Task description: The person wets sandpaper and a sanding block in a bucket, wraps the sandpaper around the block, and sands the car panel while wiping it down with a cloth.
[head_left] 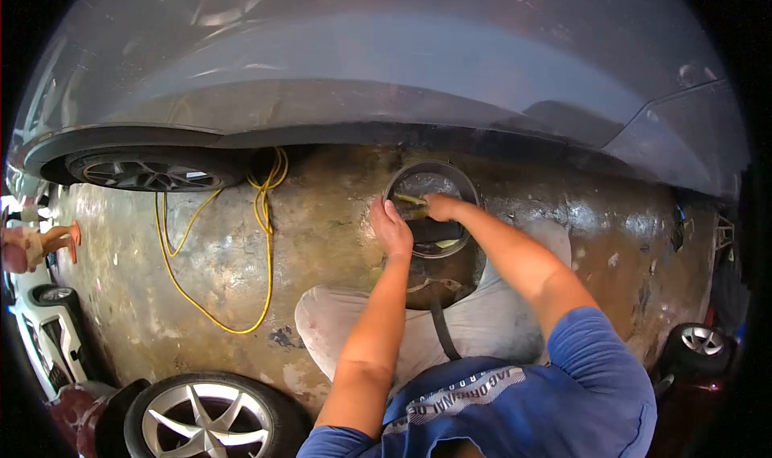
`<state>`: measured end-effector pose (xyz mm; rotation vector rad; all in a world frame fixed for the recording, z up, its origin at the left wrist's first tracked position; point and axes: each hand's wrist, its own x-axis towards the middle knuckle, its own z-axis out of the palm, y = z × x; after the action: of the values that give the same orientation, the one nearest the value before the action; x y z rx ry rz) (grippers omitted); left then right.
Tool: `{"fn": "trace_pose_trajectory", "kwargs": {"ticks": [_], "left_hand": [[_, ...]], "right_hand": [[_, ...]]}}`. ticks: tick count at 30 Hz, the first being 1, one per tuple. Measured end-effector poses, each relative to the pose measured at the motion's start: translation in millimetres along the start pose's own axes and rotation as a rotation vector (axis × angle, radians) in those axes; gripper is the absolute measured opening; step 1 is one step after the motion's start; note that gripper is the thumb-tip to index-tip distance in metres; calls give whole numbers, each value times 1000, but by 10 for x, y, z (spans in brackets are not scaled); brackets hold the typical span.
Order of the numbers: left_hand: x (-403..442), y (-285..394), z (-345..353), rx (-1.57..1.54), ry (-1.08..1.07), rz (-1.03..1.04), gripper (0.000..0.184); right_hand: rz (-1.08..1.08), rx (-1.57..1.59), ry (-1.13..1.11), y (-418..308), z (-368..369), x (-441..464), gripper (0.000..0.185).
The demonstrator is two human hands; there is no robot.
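Now the right grip (pixel 441 207) clasps a slim yellowish strip (pixel 411 199) over a round, dark-rimmed tub (pixel 470 183); left grip (pixel 392 229) unclear.

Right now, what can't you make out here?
Head view, hidden: part of the inside of the round tub, behind the right hand.
Head view, too small to identify: the yellowish piece between the hands.
Head view, cut off: the silver wheel, by the bottom edge.

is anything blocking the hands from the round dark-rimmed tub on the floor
Nothing visible does: the left hand is at the left rim of the round dark-rimmed tub, and the right hand is over its opening.
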<state>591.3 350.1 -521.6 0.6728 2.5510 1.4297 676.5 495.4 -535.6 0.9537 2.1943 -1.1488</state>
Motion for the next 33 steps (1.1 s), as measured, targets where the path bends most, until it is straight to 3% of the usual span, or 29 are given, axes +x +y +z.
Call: {"fn": "trace_pose_trajectory", "kwargs": {"ticks": [4,8,9,12,13,16,17,20,21,24,25,27,30,33], "left_hand": [[1,18,-71,-45,-86,6,42],[84,-154,-117,-54,-245,-17,51],[133,-181,-174,22,-361,-82,58],[112,-234,-480,230,-494,59,65],[144,-127,-643,193,-561,83,74],[299,155,-824,-2,-736,107,78],[343,-4,-665,-331,-771,6,79],[391,578,-567,-314,-852,-115,77],[406,415,-462,-282,-834,-20,62],[416,222,-456,-361,-961,-322,40],[380,204,-466,-412,-913,-286,25],[295,232,-460,-538,-830,-361,25],[306,357,-541,-647,-762,-449,25],[333,369,-577,-717,-758,-486,26]], "right_hand": [[-122,117,-134,-237,-519,-423,40],[-83,347,-104,-117,-732,-658,41],[-67,382,-122,-145,-772,-708,44],[-58,530,-139,-12,-714,-678,47],[-42,569,-142,16,-666,-685,47],[-51,686,-211,37,-639,-779,45],[-44,710,-229,39,-649,-821,45],[-136,682,-233,56,-622,-899,46],[-127,708,-278,20,-622,-935,44],[-105,612,-235,-75,-617,-1009,49],[-86,616,-190,-109,-627,-1046,52],[-103,648,-89,-120,-603,-1018,61],[-39,467,-97,-76,-676,-1022,64],[-17,384,-187,-96,-785,-986,82]]}}
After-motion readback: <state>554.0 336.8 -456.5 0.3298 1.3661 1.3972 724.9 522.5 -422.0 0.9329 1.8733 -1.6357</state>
